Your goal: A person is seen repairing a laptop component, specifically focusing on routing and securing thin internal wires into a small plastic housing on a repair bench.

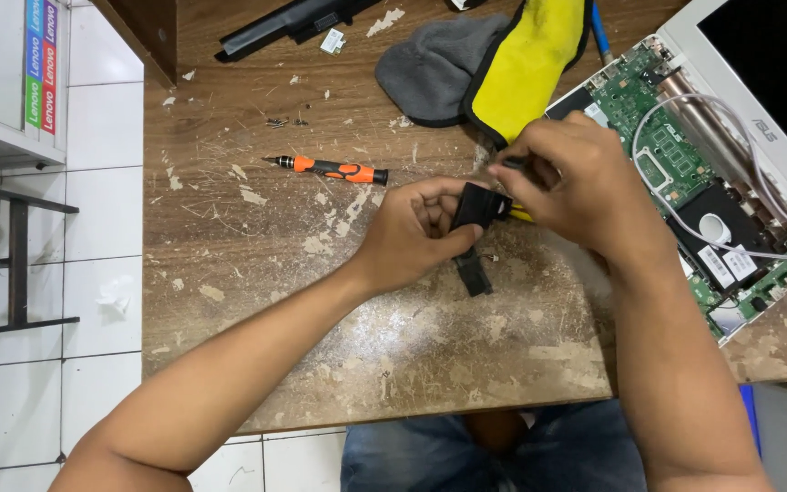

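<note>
Black plastic part [475, 214], small and blocky with a darker piece hanging below it, sits above the middle of the worn wooden worktop [321, 301], held between both hands. Far left lies white tiled floor [93, 301] with a dark metal frame [18, 264] standing on it. On the worktop, an orange-and-black screwdriver [330, 169] lies flat, well apart from the hands, with a few tiny screws [284, 121] beyond it. The left hand [412, 232] has its fingers curled closed around the black part from the left, thumb across its lower edge. The right hand [571, 187] pinches a thin dark tool [514, 165] between closed fingers just above the part, and something yellow shows beside the part under that hand. Behind the hands lie a grey cloth [434, 68] and a yellow cloth [530, 59]. At the right, an opened white laptop [758, 100] shows its green circuit board [649, 118], with a white cable [758, 169] looping over it.
</note>
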